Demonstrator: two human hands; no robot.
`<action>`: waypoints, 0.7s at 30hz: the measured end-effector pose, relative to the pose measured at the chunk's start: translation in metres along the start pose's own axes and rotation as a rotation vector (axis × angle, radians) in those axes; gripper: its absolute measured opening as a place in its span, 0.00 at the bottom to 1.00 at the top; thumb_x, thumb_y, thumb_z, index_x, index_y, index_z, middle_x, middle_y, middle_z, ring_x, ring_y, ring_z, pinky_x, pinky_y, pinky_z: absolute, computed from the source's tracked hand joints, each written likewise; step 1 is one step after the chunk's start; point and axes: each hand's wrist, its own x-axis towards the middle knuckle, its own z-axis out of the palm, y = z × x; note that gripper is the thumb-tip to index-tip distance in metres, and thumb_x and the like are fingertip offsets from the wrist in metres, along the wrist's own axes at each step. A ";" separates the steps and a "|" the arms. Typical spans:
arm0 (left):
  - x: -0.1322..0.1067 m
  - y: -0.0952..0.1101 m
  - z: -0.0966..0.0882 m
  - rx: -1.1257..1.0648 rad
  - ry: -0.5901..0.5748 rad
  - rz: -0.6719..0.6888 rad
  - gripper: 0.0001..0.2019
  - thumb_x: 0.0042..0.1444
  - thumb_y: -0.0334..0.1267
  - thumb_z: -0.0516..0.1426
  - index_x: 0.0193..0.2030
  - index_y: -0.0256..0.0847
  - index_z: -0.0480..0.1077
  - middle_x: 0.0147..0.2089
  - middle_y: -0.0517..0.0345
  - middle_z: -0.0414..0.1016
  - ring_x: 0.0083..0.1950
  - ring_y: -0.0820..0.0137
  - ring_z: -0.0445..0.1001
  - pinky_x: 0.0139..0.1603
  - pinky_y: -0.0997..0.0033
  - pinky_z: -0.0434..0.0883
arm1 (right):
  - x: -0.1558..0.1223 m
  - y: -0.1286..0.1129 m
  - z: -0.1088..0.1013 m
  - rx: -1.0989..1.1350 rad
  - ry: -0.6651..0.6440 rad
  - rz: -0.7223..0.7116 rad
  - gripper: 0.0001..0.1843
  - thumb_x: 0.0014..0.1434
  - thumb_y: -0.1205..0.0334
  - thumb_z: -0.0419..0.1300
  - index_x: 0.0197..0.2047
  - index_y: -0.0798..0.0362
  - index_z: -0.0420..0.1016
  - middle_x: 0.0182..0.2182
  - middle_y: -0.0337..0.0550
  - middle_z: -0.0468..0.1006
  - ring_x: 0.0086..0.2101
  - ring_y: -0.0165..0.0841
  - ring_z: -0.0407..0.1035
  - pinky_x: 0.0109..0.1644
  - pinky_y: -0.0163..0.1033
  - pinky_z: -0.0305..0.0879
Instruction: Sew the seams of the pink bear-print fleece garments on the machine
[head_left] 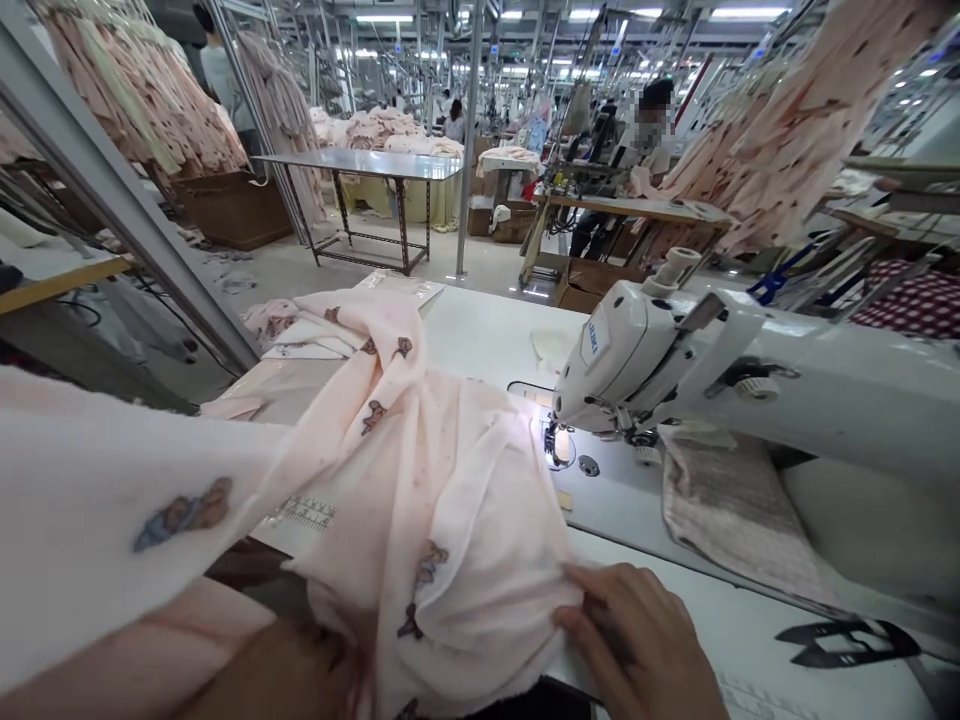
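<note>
Pale pink fabric printed with small bears lies bunched over the white sewing table, its far edge close to the needle area. My right hand pinches the near right edge of this fabric between thumb and fingers. At the bottom left, my left hand is under the folds, with its fingers hidden. A raised part of the cloth spreads across the left side in front of the camera. The white sewing machine stands right of the fabric, its lamp lighting the presser foot.
Black thread snips lie at the right of the table. Greyish cloth sits under the machine arm. A metal post rises at left. Beyond are a metal-topped table, hanging pink garments and a seated person.
</note>
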 end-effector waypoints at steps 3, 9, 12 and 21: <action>0.035 0.019 -0.071 0.064 0.018 0.182 0.13 0.46 0.24 0.51 0.34 0.43 0.73 0.31 0.55 0.76 0.31 0.62 0.73 0.31 0.66 0.68 | 0.000 -0.001 -0.001 -0.034 0.010 0.182 0.16 0.63 0.46 0.52 0.44 0.48 0.68 0.27 0.37 0.71 0.29 0.34 0.67 0.33 0.41 0.60; 0.217 0.018 -0.163 0.002 0.172 -0.023 0.10 0.55 0.23 0.48 0.37 0.33 0.69 0.37 0.45 0.71 0.39 0.60 0.72 0.40 0.62 0.68 | 0.001 -0.009 0.006 -0.136 -0.058 0.263 0.18 0.61 0.41 0.51 0.40 0.46 0.69 0.28 0.38 0.71 0.32 0.38 0.68 0.35 0.44 0.58; 0.276 0.007 -0.147 -0.038 0.166 0.076 0.11 0.53 0.21 0.50 0.40 0.32 0.69 0.45 0.43 0.72 0.48 0.61 0.71 0.49 0.64 0.66 | 0.000 -0.010 0.008 -0.119 -0.061 0.231 0.16 0.61 0.44 0.53 0.39 0.47 0.70 0.27 0.38 0.71 0.31 0.37 0.68 0.32 0.42 0.58; 0.154 0.029 -0.169 -0.171 0.427 0.227 0.21 0.50 0.17 0.44 0.47 0.38 0.65 0.42 0.52 0.72 0.43 0.67 0.69 0.44 0.68 0.67 | -0.014 -0.008 -0.016 0.278 0.127 0.316 0.09 0.63 0.54 0.53 0.42 0.46 0.71 0.33 0.40 0.78 0.32 0.33 0.74 0.34 0.33 0.71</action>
